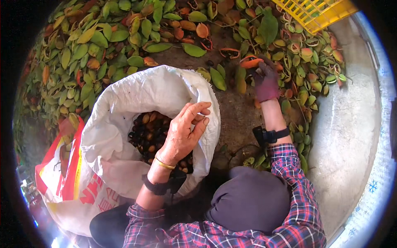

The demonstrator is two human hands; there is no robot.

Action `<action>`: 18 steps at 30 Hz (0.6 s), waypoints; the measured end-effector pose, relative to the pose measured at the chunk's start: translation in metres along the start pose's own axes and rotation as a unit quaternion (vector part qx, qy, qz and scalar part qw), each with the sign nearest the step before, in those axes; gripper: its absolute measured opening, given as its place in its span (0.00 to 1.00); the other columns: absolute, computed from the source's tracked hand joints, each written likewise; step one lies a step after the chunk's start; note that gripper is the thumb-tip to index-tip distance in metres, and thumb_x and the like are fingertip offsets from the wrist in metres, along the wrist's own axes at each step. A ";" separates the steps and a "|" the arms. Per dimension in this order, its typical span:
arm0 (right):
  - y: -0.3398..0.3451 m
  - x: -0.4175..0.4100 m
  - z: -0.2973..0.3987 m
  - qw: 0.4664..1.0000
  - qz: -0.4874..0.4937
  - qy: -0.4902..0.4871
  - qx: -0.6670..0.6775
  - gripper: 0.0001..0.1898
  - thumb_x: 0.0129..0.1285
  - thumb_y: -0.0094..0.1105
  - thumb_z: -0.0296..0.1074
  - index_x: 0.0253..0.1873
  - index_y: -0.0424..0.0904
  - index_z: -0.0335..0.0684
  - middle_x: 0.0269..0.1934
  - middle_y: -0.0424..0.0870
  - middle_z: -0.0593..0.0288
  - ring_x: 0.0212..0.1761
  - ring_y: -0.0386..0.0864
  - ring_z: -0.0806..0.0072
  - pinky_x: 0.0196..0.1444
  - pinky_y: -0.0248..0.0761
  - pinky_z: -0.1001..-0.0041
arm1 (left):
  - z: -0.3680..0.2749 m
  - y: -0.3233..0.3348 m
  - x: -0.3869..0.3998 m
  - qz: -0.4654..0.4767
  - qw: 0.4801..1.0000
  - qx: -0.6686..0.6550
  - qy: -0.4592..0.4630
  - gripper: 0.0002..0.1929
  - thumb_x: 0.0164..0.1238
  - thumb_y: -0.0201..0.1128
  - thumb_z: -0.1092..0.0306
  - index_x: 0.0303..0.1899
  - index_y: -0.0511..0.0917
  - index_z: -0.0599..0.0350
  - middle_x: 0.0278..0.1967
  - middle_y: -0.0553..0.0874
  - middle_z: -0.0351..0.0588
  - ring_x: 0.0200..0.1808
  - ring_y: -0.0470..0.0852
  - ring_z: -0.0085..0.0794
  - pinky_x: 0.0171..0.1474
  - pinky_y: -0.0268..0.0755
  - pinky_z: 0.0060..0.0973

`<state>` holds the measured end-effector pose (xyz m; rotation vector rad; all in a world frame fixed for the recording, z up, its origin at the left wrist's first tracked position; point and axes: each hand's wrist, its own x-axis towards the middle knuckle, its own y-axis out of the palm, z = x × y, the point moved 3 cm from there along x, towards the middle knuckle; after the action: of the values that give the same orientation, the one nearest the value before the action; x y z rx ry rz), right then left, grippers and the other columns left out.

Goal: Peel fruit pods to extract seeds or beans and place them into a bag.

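Note:
My left hand [186, 130], bare, hovers over the mouth of a white woven sack [149, 80]. Its fingers are loosely bent with the thumb a little apart, and nothing shows between them. Inside the sack lie dark brown and black seeds [149, 130], partly hidden by my left hand and wrist. Out ahead, my right hand [267, 79] wears a dark purple glove and grips a split orange-red seed pod [250, 63] above the floor. Part of that pod is hidden by the gloved fingers. Beside it rests a green-brown pod [240, 80].
A large heap of green and reddish pods [83, 59] spreads across the far left; more husks [307, 65] lie at right. A yellow plastic crate [316, 14] stands at top right. Pale concrete [347, 108] runs along the right. My knee [251, 198] is beside the sack.

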<state>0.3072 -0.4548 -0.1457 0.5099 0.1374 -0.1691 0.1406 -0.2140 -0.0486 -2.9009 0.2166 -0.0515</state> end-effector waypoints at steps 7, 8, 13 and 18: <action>0.123 -0.100 0.046 0.934 0.351 0.014 0.063 0.23 0.52 0.50 0.23 0.57 0.69 0.34 0.49 0.77 0.55 0.50 0.76 0.67 0.54 0.68 0.73 | -0.017 -0.034 -0.010 -0.125 0.961 -0.236 -0.070 0.19 0.68 0.53 0.66 0.58 0.64 0.59 0.45 0.76 0.45 0.44 0.77 0.25 0.46 0.69 0.22; 0.138 -0.113 0.037 0.926 0.376 0.026 0.020 0.26 0.50 0.50 0.23 0.58 0.68 0.34 0.50 0.77 0.55 0.50 0.76 0.68 0.54 0.68 0.73 | -0.019 -0.040 -0.013 -0.106 0.959 -0.249 -0.085 0.21 0.68 0.52 0.64 0.59 0.63 0.61 0.45 0.76 0.46 0.43 0.78 0.25 0.45 0.69 0.22; 0.188 -0.163 0.011 0.887 0.441 0.052 -0.128 0.29 0.54 0.54 0.23 0.64 0.61 0.39 0.54 0.72 0.60 0.50 0.71 0.78 0.53 0.67 0.75 | -0.013 -0.062 -0.029 -0.168 0.963 -0.178 -0.115 0.19 0.67 0.54 0.62 0.54 0.68 0.63 0.32 0.78 0.39 0.30 0.75 0.17 0.31 0.68 0.15; 0.197 -0.183 -0.018 0.869 0.417 -0.126 -0.234 0.27 0.54 0.54 0.24 0.61 0.63 0.39 0.53 0.72 0.55 0.54 0.71 0.67 0.56 0.65 0.71 | 0.013 -0.076 -0.046 -0.223 0.956 -0.159 -0.102 0.15 0.64 0.58 0.65 0.48 0.73 0.64 0.35 0.79 0.38 0.33 0.74 0.15 0.36 0.68 0.13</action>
<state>0.1651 -0.2532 -0.0365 0.0239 -0.3019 0.6381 0.1064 -0.1311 -0.0444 -3.1794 -0.5147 0.2261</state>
